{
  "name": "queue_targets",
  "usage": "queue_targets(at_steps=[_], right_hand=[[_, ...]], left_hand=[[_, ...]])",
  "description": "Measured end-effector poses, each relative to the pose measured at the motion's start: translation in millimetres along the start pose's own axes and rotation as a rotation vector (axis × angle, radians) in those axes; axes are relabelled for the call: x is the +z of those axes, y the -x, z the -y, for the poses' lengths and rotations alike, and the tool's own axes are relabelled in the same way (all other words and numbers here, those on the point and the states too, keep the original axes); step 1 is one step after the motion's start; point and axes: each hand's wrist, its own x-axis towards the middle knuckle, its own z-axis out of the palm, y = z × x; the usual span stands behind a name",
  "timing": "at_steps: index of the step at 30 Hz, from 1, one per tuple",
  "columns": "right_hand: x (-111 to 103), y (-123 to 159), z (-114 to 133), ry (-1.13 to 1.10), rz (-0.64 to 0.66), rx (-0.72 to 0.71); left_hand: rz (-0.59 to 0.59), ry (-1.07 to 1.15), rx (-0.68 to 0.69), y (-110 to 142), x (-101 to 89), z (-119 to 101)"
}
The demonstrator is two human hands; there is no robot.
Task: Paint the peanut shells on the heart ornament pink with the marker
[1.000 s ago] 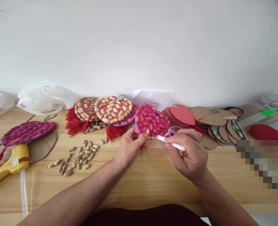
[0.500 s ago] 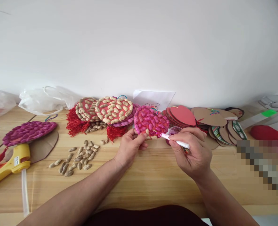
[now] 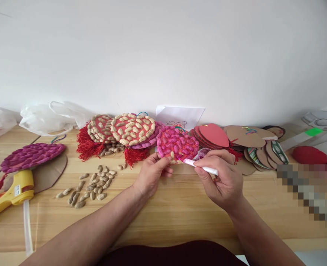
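Between my hands is a peanut-covered disc (image 3: pixel 177 142), mostly painted magenta, with a few bare tan peanuts at its lower edge. My left hand (image 3: pixel 153 171) pinches that lower left edge between thumb and fingers. In my right hand (image 3: pixel 221 177) is a white-handled paintbrush (image 3: pixel 203 167), held like a pen. Its magenta-stained tip meets the disc's lower edge, close to the unpainted peanuts. Just behind my right fingers stands a small clear cup (image 3: pixel 204 152) with purplish paint, partly hidden.
Loose peanuts (image 3: pixel 95 184) lie left of my arm. A yellow glue gun (image 3: pixel 19 188) and a purple peanut disc (image 3: pixel 33 156) are far left. Unpainted peanut discs (image 3: pixel 132 129) with red tassels stand behind. Red heart-shaped cardboard pieces (image 3: pixel 213 135) and brown cardboard (image 3: pixel 245 136) are stacked right.
My right hand has moved a little left, carrying the brush tip along the disc's lower edge toward my left thumb. The left hand keeps its hold.
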Motion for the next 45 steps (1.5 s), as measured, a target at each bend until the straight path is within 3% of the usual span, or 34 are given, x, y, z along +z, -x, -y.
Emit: queue_targets(at_steps=[6, 12, 17, 45], right_hand=[[-1.4, 0.8, -6.5, 0.04, -0.065, 0.058], [-1.6, 0.2, -6.1, -0.021, -0.017, 0.048], [-2.1, -0.1, -8.7, 0.018, -0.062, 0.071], [-3.1, 0.2, -11.4, -0.023, -0.055, 0.095]], left_hand=[[-0.001, 0.057, -0.039, -3.0, -0.4, 1.1], [0.01, 0.082, -0.068, -2.8, -1.4, -0.2], [0.01, 0.087, -0.065, -2.8, -1.7, -0.1], [0.014, 0.058, -0.042, -2.4, -0.8, 0.3]])
